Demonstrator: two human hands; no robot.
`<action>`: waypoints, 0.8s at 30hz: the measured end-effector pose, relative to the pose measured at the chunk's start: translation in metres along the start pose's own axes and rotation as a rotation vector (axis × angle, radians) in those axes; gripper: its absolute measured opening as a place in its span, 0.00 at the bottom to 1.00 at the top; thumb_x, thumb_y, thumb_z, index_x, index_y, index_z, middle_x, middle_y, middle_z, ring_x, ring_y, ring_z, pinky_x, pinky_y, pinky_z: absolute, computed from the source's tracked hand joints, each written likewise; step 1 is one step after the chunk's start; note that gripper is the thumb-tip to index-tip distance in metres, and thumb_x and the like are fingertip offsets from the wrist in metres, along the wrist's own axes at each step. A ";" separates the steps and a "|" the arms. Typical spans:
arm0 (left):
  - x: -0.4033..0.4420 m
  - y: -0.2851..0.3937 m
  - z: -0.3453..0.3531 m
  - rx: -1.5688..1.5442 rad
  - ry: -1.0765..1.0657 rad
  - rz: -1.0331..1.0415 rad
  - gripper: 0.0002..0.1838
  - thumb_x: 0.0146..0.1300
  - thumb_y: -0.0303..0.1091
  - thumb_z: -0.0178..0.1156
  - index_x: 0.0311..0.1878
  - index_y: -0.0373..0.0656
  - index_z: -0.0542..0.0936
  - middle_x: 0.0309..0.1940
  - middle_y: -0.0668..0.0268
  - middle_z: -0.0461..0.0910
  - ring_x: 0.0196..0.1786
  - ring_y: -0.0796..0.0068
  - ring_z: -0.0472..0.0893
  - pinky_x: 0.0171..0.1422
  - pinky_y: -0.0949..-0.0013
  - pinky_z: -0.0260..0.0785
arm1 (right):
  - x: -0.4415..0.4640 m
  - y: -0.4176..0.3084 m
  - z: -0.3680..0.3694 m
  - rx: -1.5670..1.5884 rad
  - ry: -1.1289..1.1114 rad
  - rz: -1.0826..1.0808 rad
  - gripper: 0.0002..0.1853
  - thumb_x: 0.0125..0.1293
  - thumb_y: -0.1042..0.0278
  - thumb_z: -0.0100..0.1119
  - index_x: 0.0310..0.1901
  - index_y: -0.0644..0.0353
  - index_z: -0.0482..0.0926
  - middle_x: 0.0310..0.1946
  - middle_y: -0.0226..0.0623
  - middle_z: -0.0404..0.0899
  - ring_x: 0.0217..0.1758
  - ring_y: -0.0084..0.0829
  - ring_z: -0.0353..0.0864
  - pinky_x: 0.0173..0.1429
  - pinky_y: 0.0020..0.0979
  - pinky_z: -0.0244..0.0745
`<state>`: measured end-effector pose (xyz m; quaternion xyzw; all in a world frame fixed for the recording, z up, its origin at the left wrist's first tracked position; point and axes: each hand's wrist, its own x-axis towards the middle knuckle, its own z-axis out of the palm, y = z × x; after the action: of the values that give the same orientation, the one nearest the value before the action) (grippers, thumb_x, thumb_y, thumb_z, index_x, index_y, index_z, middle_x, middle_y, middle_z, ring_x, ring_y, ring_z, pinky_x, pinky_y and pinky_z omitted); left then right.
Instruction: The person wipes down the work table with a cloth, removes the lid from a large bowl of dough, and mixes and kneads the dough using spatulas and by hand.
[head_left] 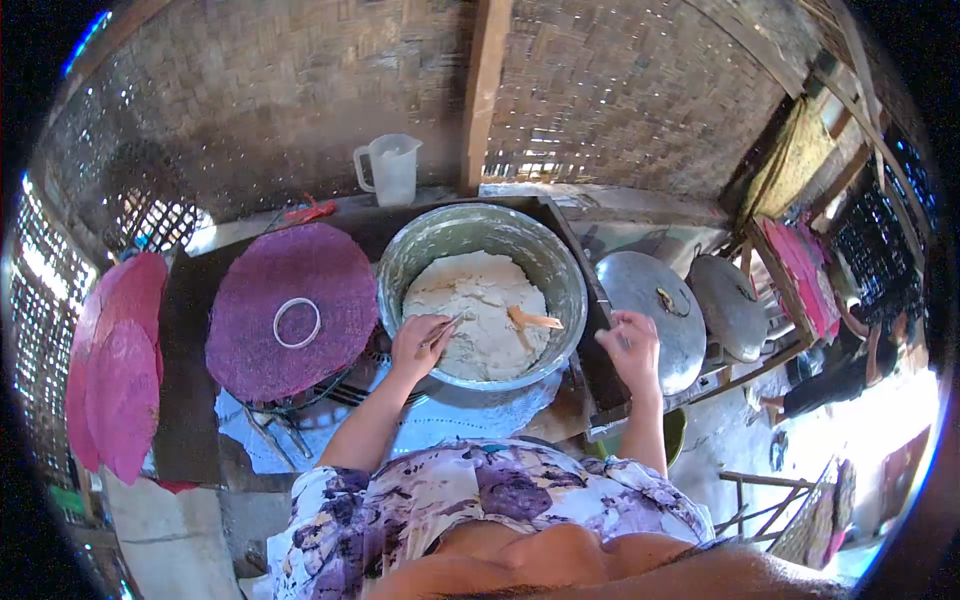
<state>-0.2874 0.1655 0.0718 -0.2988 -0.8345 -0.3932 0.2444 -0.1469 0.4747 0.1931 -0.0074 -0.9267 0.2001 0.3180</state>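
Note:
A large metal basin (568,262) holds a mound of pale, floury dough (475,300). A wooden spatula (535,320) lies with one end sunk in the dough's right side. Over the basin's near left rim reaches my left hand (422,343), its fingers bent together at the dough's edge; what is between the fingertips is not clear. My right hand (632,348) is raised outside the basin to the right, beside a round metal lid (650,310). Its thumb and fingers are drawn together, and anything pinched there is too small to name.
Left of the basin lies a round purple woven mat (290,250) with a white ring (297,323) on it. A plastic measuring jug (392,170) stands behind. Pink sheets (120,370) hang far left. A second lidded pot (728,305) stands right, with another person (850,370) beyond.

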 end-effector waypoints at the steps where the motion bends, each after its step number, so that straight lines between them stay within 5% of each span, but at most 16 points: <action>1: 0.001 0.000 -0.001 0.016 -0.033 0.000 0.09 0.52 0.39 0.61 0.34 0.46 0.80 0.31 0.64 0.79 0.34 0.59 0.76 0.38 0.61 0.68 | -0.010 0.000 -0.009 -0.038 -0.145 0.074 0.12 0.44 0.66 0.67 0.30 0.61 0.79 0.46 0.39 0.73 0.52 0.42 0.68 0.58 0.38 0.62; 6: 0.006 0.015 -0.010 -0.033 -0.116 -0.112 0.10 0.52 0.42 0.61 0.33 0.47 0.80 0.32 0.64 0.79 0.38 0.60 0.76 0.41 0.62 0.67 | -0.058 0.027 -0.020 -0.191 -0.147 0.243 0.20 0.46 0.60 0.66 0.41 0.58 0.78 0.53 0.41 0.68 0.56 0.43 0.64 0.60 0.40 0.60; 12: 0.002 0.000 -0.002 0.080 -0.182 -0.014 0.09 0.53 0.41 0.60 0.35 0.49 0.80 0.34 0.64 0.80 0.39 0.61 0.76 0.43 0.62 0.68 | -0.086 0.059 -0.014 -0.240 -0.078 0.389 0.26 0.46 0.59 0.66 0.48 0.58 0.74 0.52 0.42 0.68 0.55 0.44 0.65 0.60 0.41 0.60; 17: 0.000 -0.011 0.002 0.088 -0.321 -0.036 0.13 0.44 0.26 0.58 0.34 0.51 0.83 0.31 0.68 0.81 0.38 0.64 0.75 0.44 0.66 0.67 | -0.096 0.065 0.007 -0.318 -0.252 0.412 0.38 0.51 0.50 0.61 0.61 0.60 0.61 0.53 0.44 0.67 0.56 0.44 0.65 0.59 0.39 0.63; 21: 0.004 0.000 -0.002 0.104 -0.324 -0.104 0.16 0.44 0.22 0.52 0.33 0.52 0.83 0.33 0.69 0.81 0.40 0.66 0.75 0.45 0.66 0.67 | -0.088 0.057 0.002 -0.332 -0.330 0.504 0.39 0.51 0.50 0.62 0.61 0.61 0.59 0.51 0.45 0.67 0.56 0.43 0.66 0.57 0.38 0.66; 24: 0.004 0.001 -0.002 0.092 -0.267 0.037 0.15 0.43 0.22 0.53 0.32 0.51 0.83 0.31 0.68 0.81 0.37 0.65 0.77 0.45 0.66 0.67 | -0.081 0.065 0.000 -0.334 -0.380 0.539 0.38 0.51 0.51 0.61 0.61 0.62 0.60 0.50 0.45 0.68 0.55 0.43 0.68 0.56 0.39 0.67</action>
<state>-0.2892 0.1655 0.0757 -0.3521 -0.8711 -0.3067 0.1520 -0.0897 0.5233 0.1209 -0.2656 -0.9539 0.1203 0.0704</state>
